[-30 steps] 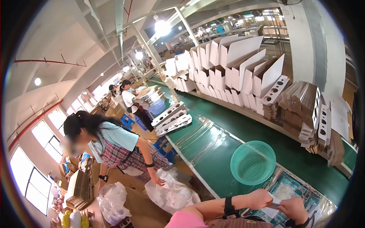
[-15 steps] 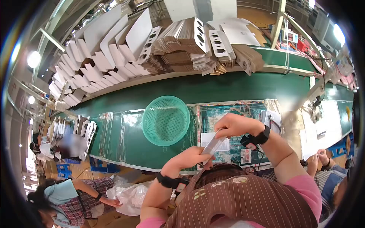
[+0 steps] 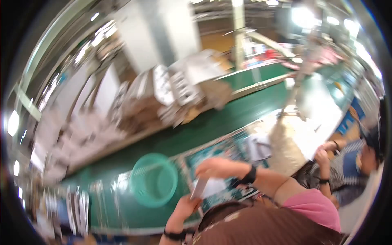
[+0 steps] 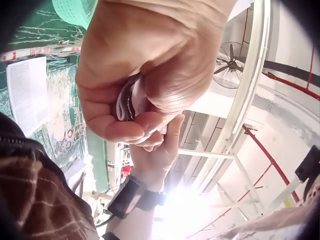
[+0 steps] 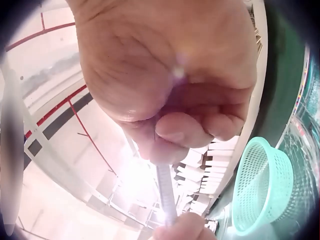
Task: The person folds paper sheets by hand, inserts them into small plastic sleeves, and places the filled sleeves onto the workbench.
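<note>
Seen from the head, everything sorts itself around the green basket [image 3: 154,183] on the green table [image 3: 110,206]. Just to the right of it, a pale strip [image 3: 199,188] slants between two hands. The left hand [image 3: 186,207] sits low and right of the basket, its forearm rising from below with a black band at the wrist. The right hand [image 3: 216,166] is further right of the basket and higher; its forearm reaches in from a pink sleeve [image 3: 310,205], and the hand droops over the strip's upper end. It's all too blurred here for me to tell single fingers. Right of the basket, past the strip, a white sheet [image 3: 214,187] lies on the table; well off to the right, another person [image 3: 347,163] has both hands together. Beyond the basket, up and left, stand cardboard pieces [image 3: 77,126].

From the left wrist, the basket shows only as a corner. Below and right of it, the left hand is curled, fingers and thumb closed round the strip, whose dark-and-white end pokes out of the fist. The right hand is lower, further from the basket.

From the right wrist, the basket stands at right. Up and left of it, the right hand's fingers fold in, pinching the strip's upper end against the thumb; left of the basket, the strip runs down to the left hand's fingertips.
</note>
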The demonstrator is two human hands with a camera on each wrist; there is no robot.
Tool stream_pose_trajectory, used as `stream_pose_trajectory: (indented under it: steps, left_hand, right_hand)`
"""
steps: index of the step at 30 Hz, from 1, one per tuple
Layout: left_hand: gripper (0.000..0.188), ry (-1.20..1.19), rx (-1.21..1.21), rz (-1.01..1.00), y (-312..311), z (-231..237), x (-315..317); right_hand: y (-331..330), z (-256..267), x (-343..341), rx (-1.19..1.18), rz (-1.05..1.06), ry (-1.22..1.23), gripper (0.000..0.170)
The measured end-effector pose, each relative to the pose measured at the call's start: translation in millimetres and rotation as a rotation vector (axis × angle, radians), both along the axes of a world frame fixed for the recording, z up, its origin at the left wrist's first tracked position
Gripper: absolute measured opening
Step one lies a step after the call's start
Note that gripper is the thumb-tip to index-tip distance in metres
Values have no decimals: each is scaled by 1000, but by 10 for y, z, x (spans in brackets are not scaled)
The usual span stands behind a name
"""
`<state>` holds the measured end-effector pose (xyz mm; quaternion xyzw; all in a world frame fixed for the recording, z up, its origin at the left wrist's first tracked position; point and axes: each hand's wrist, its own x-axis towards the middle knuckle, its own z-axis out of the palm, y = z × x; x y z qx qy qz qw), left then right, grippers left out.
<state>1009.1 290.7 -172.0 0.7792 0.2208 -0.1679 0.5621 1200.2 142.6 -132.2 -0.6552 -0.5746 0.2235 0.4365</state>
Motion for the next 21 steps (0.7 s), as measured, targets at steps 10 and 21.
stream_pose_trajectory:
  steps: [10, 21]
  left_hand:
    - [20, -555, 430, -904, 4, -307, 124]
    - [26, -686, 75, -987, -633, 532, -29]
  right_hand:
    - [-514, 108, -887, -310, -87, -638, 18]
    - [-1546, 369, -2241, -336, -671, -233, 20]
